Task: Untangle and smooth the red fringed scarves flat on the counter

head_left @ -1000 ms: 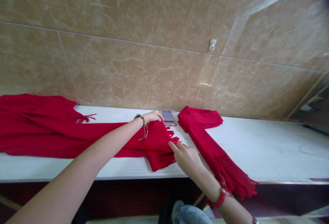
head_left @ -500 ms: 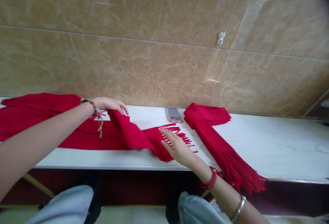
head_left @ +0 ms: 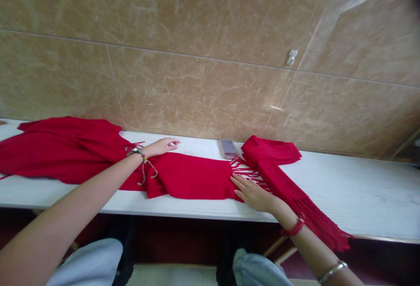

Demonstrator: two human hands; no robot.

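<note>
A red fringed scarf [head_left: 197, 176] lies along the white table, its right part spread flat and its left part loosely bunched. My left hand [head_left: 162, 146] is at the scarf's far edge, fingers stretched to the right and holding nothing. Flat on the scarf's right end, by the fringe, rests my right hand [head_left: 254, 193] with its fingers extended. To the right lies a second red scarf [head_left: 278, 181], folded at the top, its fringe hanging over the near table edge.
A phone [head_left: 229, 149] lies near the wall between the scarves. The narrow white table [head_left: 367, 189] runs along a brown marble-tiled wall [head_left: 197, 89]. A small white cat-shaped piece [head_left: 292, 57] is on the wall. My knees are below the table edge.
The raised, twisted fold of the scarf now lies flat, and its fringed end has moved right, close to the second scarf. Both hands have shifted right; the left has let go of the cloth.
</note>
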